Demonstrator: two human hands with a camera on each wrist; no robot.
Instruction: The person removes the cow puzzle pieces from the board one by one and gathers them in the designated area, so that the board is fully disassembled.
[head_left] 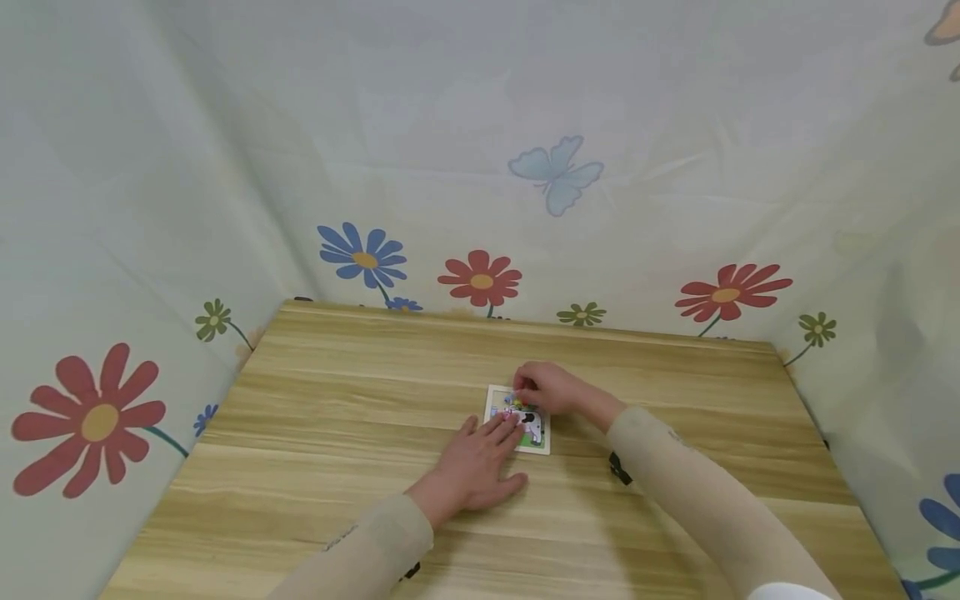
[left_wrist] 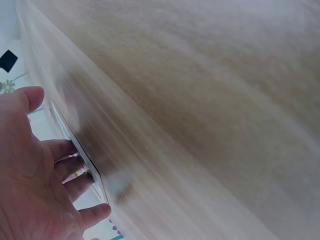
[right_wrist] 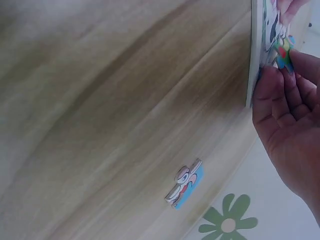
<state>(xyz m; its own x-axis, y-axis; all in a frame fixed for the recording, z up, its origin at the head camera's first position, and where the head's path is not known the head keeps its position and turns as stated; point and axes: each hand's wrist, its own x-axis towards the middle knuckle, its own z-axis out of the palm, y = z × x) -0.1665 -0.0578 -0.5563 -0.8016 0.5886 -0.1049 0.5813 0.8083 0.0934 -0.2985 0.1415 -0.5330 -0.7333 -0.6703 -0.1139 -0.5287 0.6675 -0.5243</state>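
Note:
A small jigsaw board (head_left: 492,392) with a pale border lies on the table, showing a black-and-white animal (head_left: 535,427) on green. My left hand (head_left: 474,468) rests its outstretched fingers on the near left part of the board, its thumb spread to the side. At the far right edge, my right hand (head_left: 553,388) pinches a colourful puzzle piece (right_wrist: 283,53) between thumb and fingers, over the board. In the right wrist view the piece shows blue, green, yellow and red; whether it touches the board, I cannot tell. The fingers partly cover the picture.
Another puzzle piece (right_wrist: 185,184), blue with a pale figure, lies loose on the wooden table (head_left: 337,400), apart from the board. A white curtain (head_left: 420,108) printed with flowers and a butterfly surrounds the table's back and sides.

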